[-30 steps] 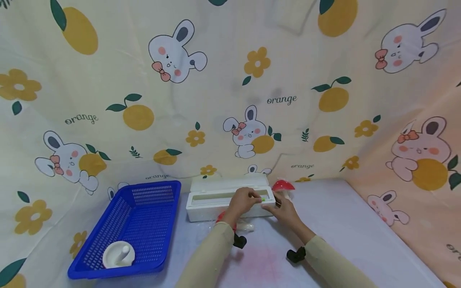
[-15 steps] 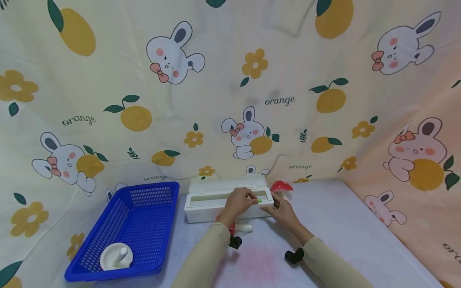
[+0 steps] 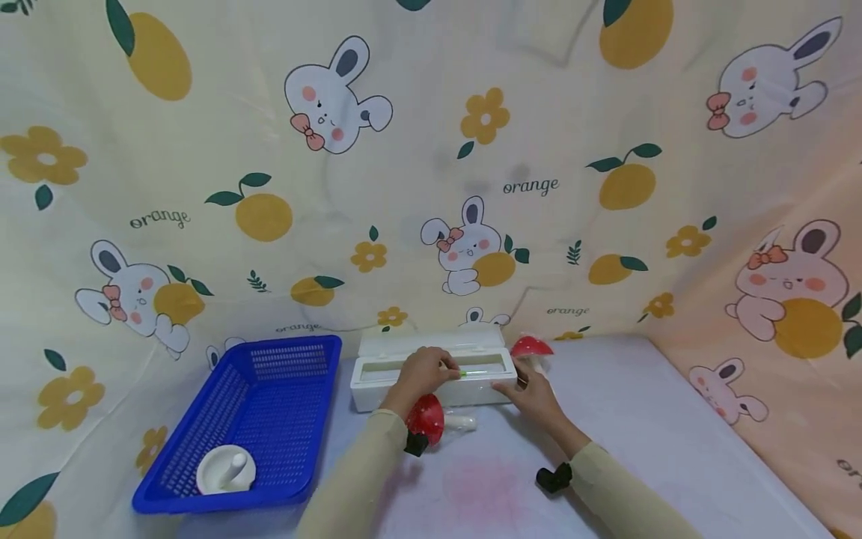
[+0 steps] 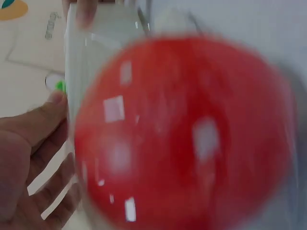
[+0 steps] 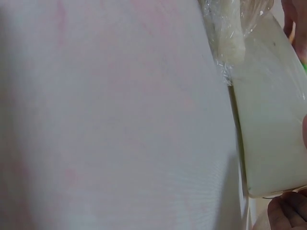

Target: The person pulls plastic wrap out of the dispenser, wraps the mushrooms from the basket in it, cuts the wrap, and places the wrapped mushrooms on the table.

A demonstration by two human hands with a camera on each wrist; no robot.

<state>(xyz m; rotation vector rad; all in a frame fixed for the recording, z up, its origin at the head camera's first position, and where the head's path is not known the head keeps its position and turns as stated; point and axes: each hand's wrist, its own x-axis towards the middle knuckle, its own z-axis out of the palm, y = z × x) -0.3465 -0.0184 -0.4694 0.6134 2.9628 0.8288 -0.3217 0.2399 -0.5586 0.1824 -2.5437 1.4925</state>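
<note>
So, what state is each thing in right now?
White box: lid open
Green tab: pinched by left hand
Right hand: gripping box's right end
Blue basket: holding a white piece
Front mushroom: lying on its side, plastic-wrapped
Rear mushroom: partly hidden, pose unclear

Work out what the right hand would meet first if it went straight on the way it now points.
The right end of the white box. The right hand seems to be gripping that corner, so probably no gap remains, though exact depth is unclear.
</note>
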